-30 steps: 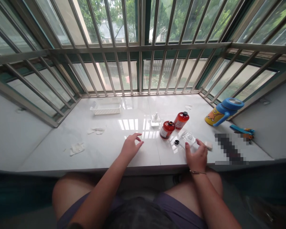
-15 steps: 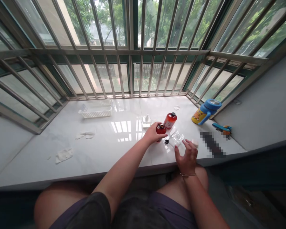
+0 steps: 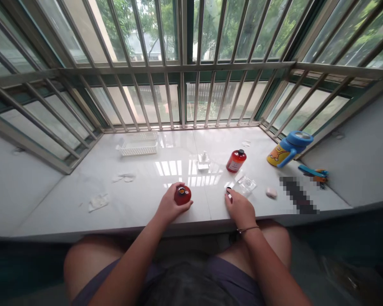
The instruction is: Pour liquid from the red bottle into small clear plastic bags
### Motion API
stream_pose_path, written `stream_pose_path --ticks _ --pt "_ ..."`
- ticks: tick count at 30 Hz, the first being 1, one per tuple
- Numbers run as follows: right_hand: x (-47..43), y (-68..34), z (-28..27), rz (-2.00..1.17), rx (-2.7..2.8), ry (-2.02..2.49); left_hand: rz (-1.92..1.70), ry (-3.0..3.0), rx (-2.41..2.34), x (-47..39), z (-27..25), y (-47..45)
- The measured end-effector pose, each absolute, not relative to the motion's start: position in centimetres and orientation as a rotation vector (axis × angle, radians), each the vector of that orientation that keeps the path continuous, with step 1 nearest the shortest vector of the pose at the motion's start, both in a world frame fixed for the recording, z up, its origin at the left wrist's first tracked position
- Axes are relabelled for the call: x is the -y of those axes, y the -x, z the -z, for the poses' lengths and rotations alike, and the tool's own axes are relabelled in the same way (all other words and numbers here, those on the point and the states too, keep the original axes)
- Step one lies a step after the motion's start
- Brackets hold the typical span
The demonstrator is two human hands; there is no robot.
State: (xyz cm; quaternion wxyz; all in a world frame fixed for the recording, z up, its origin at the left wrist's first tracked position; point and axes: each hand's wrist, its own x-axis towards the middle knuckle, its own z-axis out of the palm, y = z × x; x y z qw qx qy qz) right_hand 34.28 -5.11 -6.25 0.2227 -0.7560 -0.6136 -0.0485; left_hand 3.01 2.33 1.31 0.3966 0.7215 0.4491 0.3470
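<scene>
My left hand is wrapped round a red bottle with an uncapped mouth, near the counter's front edge. To the right, my right hand has its fingertips closed on a small black cap; the fingers partly cover it. Just beyond that hand lies a clear plastic packet. A second red bottle, with a black cap and a label, stands behind the packet. Between the two bottles and farther back is a small clear glass bottle.
A blue and yellow cup stands at the right, near a teal strap with keys and a blurred-out dark object. A small pinkish item lies closer. Leftward are a white basket and crumpled tissues.
My left hand has brought the uncapped red bottle left and nearer, away from the capped one. My right hand, open before, has closed on the black cap from the counter.
</scene>
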Motion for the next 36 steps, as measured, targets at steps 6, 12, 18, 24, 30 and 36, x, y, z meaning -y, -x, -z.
stream_pose_path --ticks 6,12,18,24,30,36 --pt "4.6 -31.9 6.3 0.007 1.86 1.819 -0.935 -1.805 -1.192 -1.5 -1.3 -0.8" --pt "2.8 -29.6 5.7 -0.05 1.782 1.799 -1.004 -1.756 -1.2 -1.3 -0.6 -1.4" --pt "0.5 -27.6 4.6 -0.191 1.726 1.793 -1.011 -1.747 -1.2 -1.1 -0.8 -1.6" --pt "1.5 -25.7 1.7 -0.363 1.713 1.686 -1.031 -1.72 -1.169 -0.9 -0.7 -2.1" --pt "2.8 -24.0 -4.0 -0.43 1.834 1.315 -1.025 -1.699 -1.079 -1.1 -0.3 -3.9" --pt "2.6 -23.9 -6.2 -0.388 1.945 1.234 -1.002 -1.671 -1.037 -0.6 -0.5 -6.0"
